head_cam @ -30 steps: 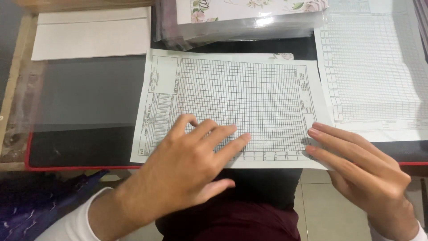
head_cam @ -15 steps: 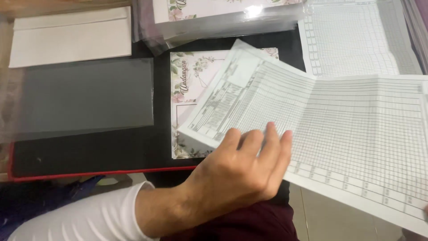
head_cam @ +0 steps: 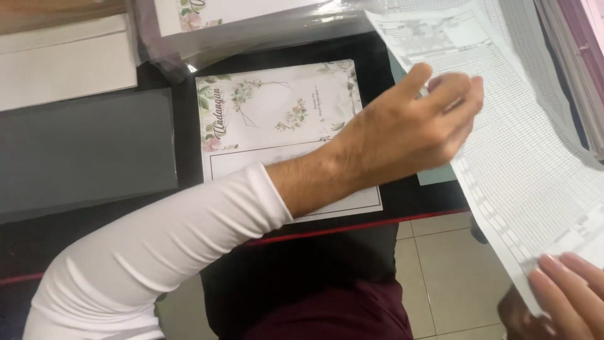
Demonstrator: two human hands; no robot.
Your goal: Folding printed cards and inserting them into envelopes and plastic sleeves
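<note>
Grid sheet (head_cam: 535, 164) runs 11-to-5 o'clock, lifted off the desk (head_cam: 409, 195). Left hand (head_cam: 415, 126) pinches its upper part; right hand (head_cam: 569, 293) grips the 5 o'clock corner.

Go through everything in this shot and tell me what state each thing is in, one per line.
Left hand: reaching across, fingers pinching the gridded sheet's edge.
Right hand: gripping the sheet's lower corner.
Gridded sheet: lifted off the desk, tilted, bowed.
Floral card: flat on the desk, face up, partly under the forearm.
Grey folder: lying flat, closed.
White envelope: lying flat.
Plastic sleeve of cards: lying at the desk's far edge.
</note>
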